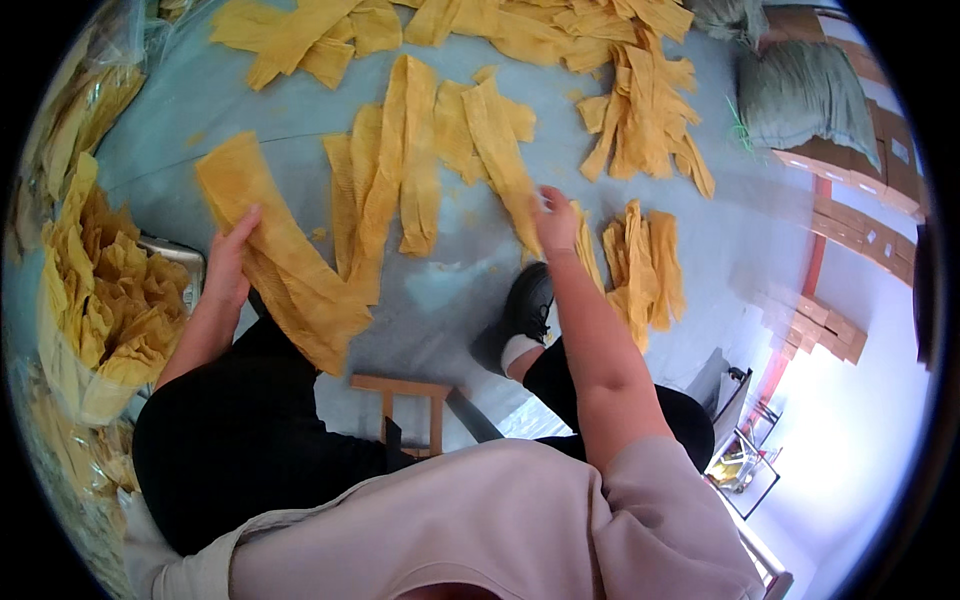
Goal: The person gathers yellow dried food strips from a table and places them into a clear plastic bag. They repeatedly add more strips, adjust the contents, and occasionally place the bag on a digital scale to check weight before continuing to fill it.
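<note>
My left hand (238, 250) is closed around the edge of a folded bundle of long, yellow, wrinkled strips (285, 245), thumb on top. The bundle hangs in front of my left knee, its lower end fanned into two layers. My right hand (556, 222) reaches forward over the floor, fingers curled in at the edge of another long yellow strip (505, 150). That hand is slightly blurred, and the strip slants up and away from it. Between my hands, several similar strips (390, 170) lie on the grey floor. What the strips are made of I cannot tell.
More yellow strips (640, 110) lie at the far side, and a small pile (642, 265) is right of my arm. A clear bag (75, 385) of crumpled yellow sheets stands left. A wooden stool (412, 384) is between my legs. Sacks (805, 95) and cartons (865, 235) line the right.
</note>
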Motion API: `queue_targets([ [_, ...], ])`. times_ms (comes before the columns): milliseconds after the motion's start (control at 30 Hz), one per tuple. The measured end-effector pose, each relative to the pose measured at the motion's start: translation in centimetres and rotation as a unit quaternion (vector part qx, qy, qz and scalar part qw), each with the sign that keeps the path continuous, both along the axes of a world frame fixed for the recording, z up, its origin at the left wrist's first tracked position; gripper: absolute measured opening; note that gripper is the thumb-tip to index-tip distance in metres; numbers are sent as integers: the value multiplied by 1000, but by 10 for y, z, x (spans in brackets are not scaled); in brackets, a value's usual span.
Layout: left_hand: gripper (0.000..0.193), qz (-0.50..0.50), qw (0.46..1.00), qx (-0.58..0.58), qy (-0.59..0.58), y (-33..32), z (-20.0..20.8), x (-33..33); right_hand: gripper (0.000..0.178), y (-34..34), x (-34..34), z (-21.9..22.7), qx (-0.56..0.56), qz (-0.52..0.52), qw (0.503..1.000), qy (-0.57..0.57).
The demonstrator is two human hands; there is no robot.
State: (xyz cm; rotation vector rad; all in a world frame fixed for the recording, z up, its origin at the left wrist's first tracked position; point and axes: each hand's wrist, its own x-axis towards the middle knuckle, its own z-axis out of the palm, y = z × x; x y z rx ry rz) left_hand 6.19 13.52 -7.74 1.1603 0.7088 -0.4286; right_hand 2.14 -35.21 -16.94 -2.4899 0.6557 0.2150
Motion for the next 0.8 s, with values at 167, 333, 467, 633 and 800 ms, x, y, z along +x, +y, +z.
queue_targets([
  [167, 39, 9, 1000, -19, 5, 3, 0, 1, 77, 85, 24, -2, -169, 135, 970, 109],
  [333, 38, 25, 998, -24, 46, 12, -8, -3, 79, 119, 42, 0, -162, 177, 970, -26],
  [467, 38, 1, 997, -68, 35, 10, -17, -3, 80, 214, 78, -2, 40, 85, 994, -55],
  [633, 38, -7, 999, -39, 20, 5, 3, 1, 78, 187, 112, -5, 91, 107, 988, 60],
  [800, 39, -16, 993, -113, 19, 8, 8, -2, 76, 123, 89, -23, 313, 102, 938, 111],
])
